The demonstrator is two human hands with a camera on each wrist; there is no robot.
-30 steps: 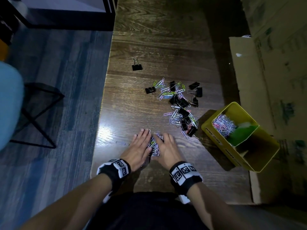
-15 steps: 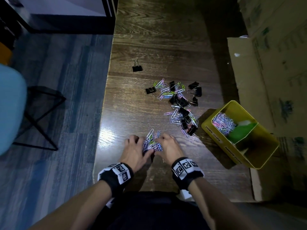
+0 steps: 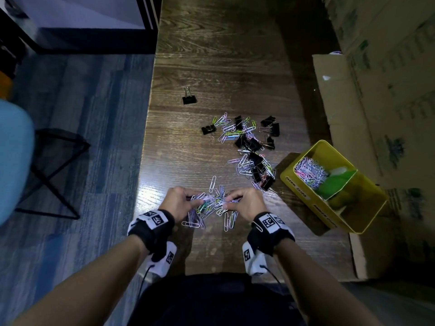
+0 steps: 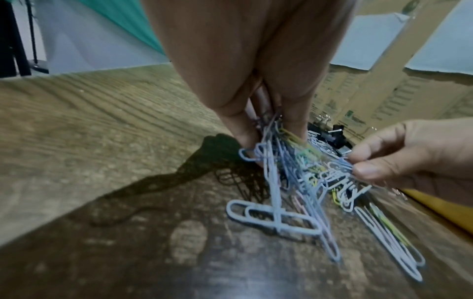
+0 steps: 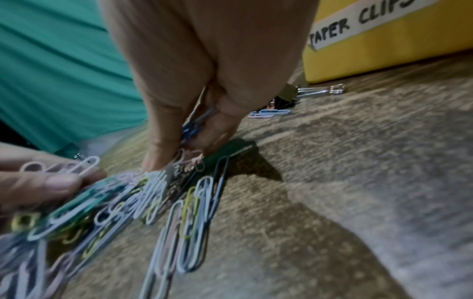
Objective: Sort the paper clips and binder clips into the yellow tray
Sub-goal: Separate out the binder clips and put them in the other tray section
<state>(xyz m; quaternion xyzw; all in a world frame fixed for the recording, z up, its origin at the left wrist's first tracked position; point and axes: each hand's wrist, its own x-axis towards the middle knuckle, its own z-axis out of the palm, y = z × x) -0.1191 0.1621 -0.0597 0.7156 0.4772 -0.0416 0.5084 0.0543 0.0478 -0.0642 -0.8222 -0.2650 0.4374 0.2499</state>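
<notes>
Both hands pinch one tangled bunch of coloured paper clips (image 3: 211, 204) just above the wooden table (image 3: 211, 67) near its front edge. My left hand (image 3: 182, 200) grips the bunch's left side (image 4: 279, 153), my right hand (image 3: 237, 200) its right side (image 5: 179, 178), and some clips hang down to the wood. Further back lies a mixed heap of paper clips and black binder clips (image 3: 249, 149). The yellow tray (image 3: 306, 191) sits at the right; its far compartment holds paper clips (image 3: 309, 172), and a label reads "PAPER CLIPS" (image 5: 358, 22).
A lone black binder clip (image 3: 189, 98) lies further back on the left. Cardboard boxes (image 3: 376, 90) stand along the right side behind the tray. The table's left edge drops to a blue-grey floor with a chair (image 3: 14, 161).
The hands went from lying flat over the clips to curling their fingers round them and lifting the bunch slightly off the wood. The bunch now stretches between the two hands.
</notes>
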